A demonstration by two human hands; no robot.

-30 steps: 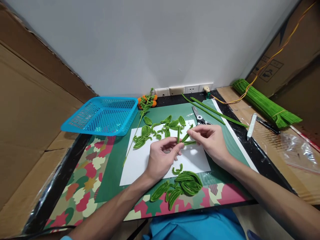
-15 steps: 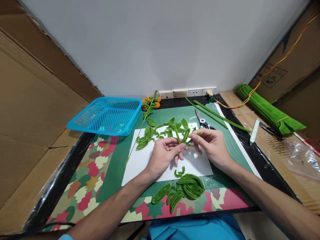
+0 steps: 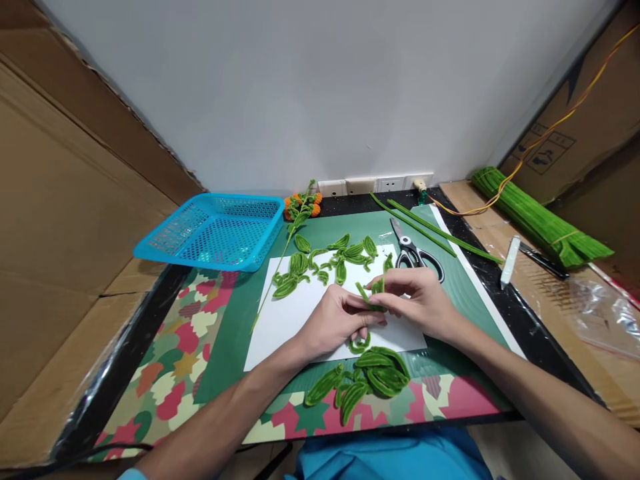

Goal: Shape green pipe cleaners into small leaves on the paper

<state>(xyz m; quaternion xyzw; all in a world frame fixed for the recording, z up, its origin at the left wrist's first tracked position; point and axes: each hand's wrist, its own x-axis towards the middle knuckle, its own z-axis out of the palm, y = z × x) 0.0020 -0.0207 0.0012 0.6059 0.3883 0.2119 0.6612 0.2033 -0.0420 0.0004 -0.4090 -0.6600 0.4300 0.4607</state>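
Note:
My left hand (image 3: 337,319) and my right hand (image 3: 417,298) meet over the white paper (image 3: 280,327). Between them is a bent green pipe cleaner (image 3: 376,301), pinched by the fingers of both hands; part of it is hidden behind my right fingers. Beyond my hands, several pipe-cleaner leaves (image 3: 299,265) lie across the paper's far edge. Closer to me, a small curled green piece (image 3: 360,345) rests just under my left fingers, and a heap of larger leaves (image 3: 381,373) sits at the front. Scissors (image 3: 407,247) lie partly spread behind my right hand.
A blue mesh basket (image 3: 215,233) stands at the left. An orange flower (image 3: 311,209) with a long green stem lies beside it. Loose green pipe cleaners (image 3: 430,230) are at the back right, with a thick bundle (image 3: 535,217) and a white marker-like stick (image 3: 510,262) farther right.
Both hands have come closer together and moved slightly down toward me. The pipe cleaner strands that stood upright are now bent and mostly covered by the fingers. The scissors' handles now show.

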